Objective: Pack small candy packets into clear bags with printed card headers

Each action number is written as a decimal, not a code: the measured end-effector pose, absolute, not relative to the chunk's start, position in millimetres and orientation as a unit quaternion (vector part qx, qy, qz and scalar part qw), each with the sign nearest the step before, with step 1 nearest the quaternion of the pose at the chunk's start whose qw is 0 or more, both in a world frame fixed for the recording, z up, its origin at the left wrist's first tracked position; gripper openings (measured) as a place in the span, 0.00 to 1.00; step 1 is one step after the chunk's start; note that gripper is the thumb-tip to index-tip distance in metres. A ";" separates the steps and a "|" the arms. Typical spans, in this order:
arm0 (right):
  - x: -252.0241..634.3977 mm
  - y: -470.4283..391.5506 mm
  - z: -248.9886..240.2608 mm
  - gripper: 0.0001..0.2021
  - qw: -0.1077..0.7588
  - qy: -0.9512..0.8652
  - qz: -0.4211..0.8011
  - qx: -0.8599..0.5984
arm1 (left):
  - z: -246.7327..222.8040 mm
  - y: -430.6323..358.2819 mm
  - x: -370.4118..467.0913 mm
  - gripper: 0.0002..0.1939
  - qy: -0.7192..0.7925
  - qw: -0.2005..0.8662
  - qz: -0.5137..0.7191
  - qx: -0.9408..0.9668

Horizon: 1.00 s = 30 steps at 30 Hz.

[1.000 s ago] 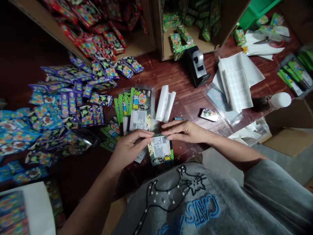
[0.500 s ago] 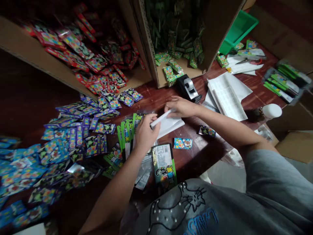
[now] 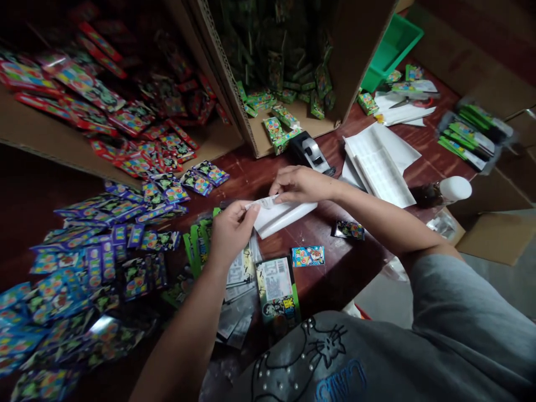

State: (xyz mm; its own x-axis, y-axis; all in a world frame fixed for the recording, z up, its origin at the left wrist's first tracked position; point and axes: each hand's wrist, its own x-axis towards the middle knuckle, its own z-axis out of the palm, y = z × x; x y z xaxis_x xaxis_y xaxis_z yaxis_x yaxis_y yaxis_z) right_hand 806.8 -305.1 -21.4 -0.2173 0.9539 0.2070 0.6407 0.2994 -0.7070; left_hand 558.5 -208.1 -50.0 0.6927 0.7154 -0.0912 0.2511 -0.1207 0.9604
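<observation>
A folded white label sheet [image 3: 281,219] spans both hands above the table, small print showing along its upper edge. My left hand [image 3: 232,231] pinches its left end between thumb and fingers. My right hand [image 3: 302,184] grips the top edge farther right, fingers bent over it. Below the sheet lies a black-and-green packet [image 3: 278,287] with a white printed label on it. Clear plastic sleeves with printed slips [image 3: 238,312] lie beside that packet, partly behind my left forearm. A small blue packet [image 3: 308,255] and a dark packet [image 3: 349,229] rest under my right forearm.
Cardboard boxes hold red packets [image 3: 125,120] and green packets [image 3: 276,125]. Purple and blue packets [image 3: 100,262] are heaped at left. A black tape dispenser [image 3: 312,153], more label sheets [image 3: 379,164], a white-capped bottle [image 3: 455,190] and a green bin [image 3: 391,53] stand right.
The sheet has been turned so its printed edge and white face show. My left hand has shifted left and slightly down, and the view has swung a little to the right.
</observation>
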 end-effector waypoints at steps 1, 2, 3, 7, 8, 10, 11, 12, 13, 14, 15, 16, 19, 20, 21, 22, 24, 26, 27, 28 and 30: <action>805.0 -305.0 -21.9 0.10 0.304 -0.746 0.220 -0.550 | -50.4 -208.4 559.0 0.15 0.341 0.572 0.198 0.719; 803.2 -305.4 -22.4 0.08 0.287 -0.750 0.190 -0.565 | -51.1 -208.6 559.7 0.15 0.348 0.572 0.193 0.718; 801.4 -306.2 -22.8 0.08 0.270 -0.751 0.162 -0.580 | -52.3 -208.6 560.7 0.16 0.354 0.572 0.188 0.716; 798.3 -311.8 -20.4 0.07 0.258 -0.748 0.133 -0.597 | -58.2 -205.5 567.4 0.17 0.368 0.581 0.173 0.705; 798.2 -314.5 -17.7 0.09 0.279 -0.747 0.147 -0.586 | -58.8 -203.9 568.3 0.18 0.368 0.578 0.169 0.708; 797.5 -323.3 -8.8 0.13 0.358 -0.725 0.184 -0.559 | -57.2 -201.2 565.5 0.18 0.364 0.536 0.169 0.743; 796.4 -329.5 -2.9 0.14 0.407 -0.700 0.203 -0.551 | -55.4 -201.0 560.9 0.19 0.362 0.490 0.180 0.773; 794.6 -336.7 3.5 0.16 0.453 -0.665 0.221 -0.551 | -53.2 -202.3 553.8 0.20 0.359 0.430 0.196 0.805; 791.9 -344.6 9.8 0.17 0.492 -0.625 0.237 -0.557 | -51.1 -205.4 544.6 0.23 0.354 0.366 0.214 0.834; 788.2 -352.9 15.5 0.18 0.518 -0.587 0.256 -0.567 | -49.6 -210.6 533.7 0.24 0.344 0.311 0.223 0.858; 783.6 -361.1 20.2 0.19 0.530 -0.557 0.282 -0.573 | -48.8 -217.6 521.8 0.23 0.328 0.274 0.220 0.877; 777.9 -368.7 23.4 0.19 0.530 -0.539 0.317 -0.573 | -48.7 -226.2 509.9 0.19 0.307 0.260 0.202 0.893; 755.1 -383.8 22.7 0.19 0.499 -0.529 0.435 -0.531 | -50.2 -252.4 480.2 0.09 0.244 0.302 0.116 0.914; 746.5 -385.8 19.5 0.18 0.488 -0.531 0.465 -0.513 | -49.4 -258.7 473.6 0.08 0.236 0.326 0.100 0.910; 738.2 -386.5 15.5 0.18 0.483 -0.532 0.488 -0.496 | -47.2 -263.3 468.8 0.08 0.233 0.356 0.095 0.900; 730.3 -386.5 11.0 0.17 0.483 -0.532 0.502 -0.481 | -43.2 -266.1 465.3 0.08 0.235 0.397 0.094 0.882; 716.5 -386.2 1.8 0.16 0.497 -0.528 0.516 -0.457 | -31.0 -268.2 461.2 0.09 0.252 0.500 0.080 0.825; 705.2 -388.2 -6.6 0.23 0.513 -0.519 0.527 -0.434 | -16.6 -268.7 458.4 0.11 0.283 0.585 0.054 0.758; 700.2 -390.4 -10.5 0.29 0.516 -0.516 0.534 -0.427 | -10.3 -269.2 456.8 0.12 0.303 0.608 0.046 0.733; 695.3 -393.2 -14.3 0.34 0.514 -0.515 0.541 -0.421 | -5.4 -270.1 455.1 0.13 0.322 0.618 0.043 0.715; 686.1 -399.1 -21.8 0.41 0.508 -0.521 0.543 -0.420 | -1.0 -272.3 451.4 0.14 0.351 0.623 0.056 0.696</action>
